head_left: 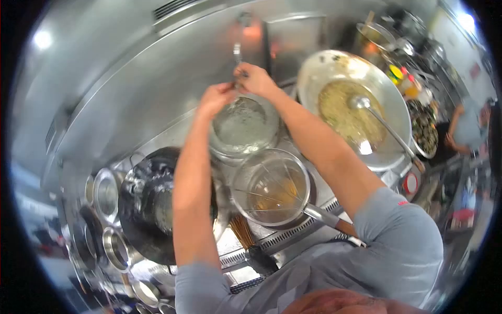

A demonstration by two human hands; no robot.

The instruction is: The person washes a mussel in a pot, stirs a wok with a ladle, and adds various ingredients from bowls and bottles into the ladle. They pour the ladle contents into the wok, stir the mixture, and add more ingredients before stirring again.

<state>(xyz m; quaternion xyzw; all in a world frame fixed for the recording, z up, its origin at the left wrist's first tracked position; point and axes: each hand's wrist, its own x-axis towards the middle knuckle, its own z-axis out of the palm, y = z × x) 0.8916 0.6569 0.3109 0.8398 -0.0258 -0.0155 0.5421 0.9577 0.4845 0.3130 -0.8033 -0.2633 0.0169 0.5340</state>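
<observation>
A steel-lined kitchen curves around a metal worktop [175,127], seen from above through a round, wide lens; a steel wall [125,68] rises beyond the fingers. Two bare arms in gray short sleeves reach forward, and the hands meet high in the view. The right hand [254,79] has its fingers curled in at the lower end of a slim metal fitting [237,49], which stands up just beyond them. The left hand [218,99] comes in from the other side, fingertips bent toward the right hand's. Blur hides whether either hand truly grips the fitting or what may be between the fingers.

Just below and nearer the body than the fingers is a round pot of clear liquid [273,125]. Further toward the body, a mesh strainer [248,178] lies over another pan. To the fingers' right is a wide pale pan [396,107], with a ladle [360,102] resting in yellowish liquid; to their left and nearer, a dark wok [141,209].

Good handling here would seem to mean a light, steady touch, both hands working together, with wrists above the pot's rim and forearms clear of the vessels on either side.
</observation>
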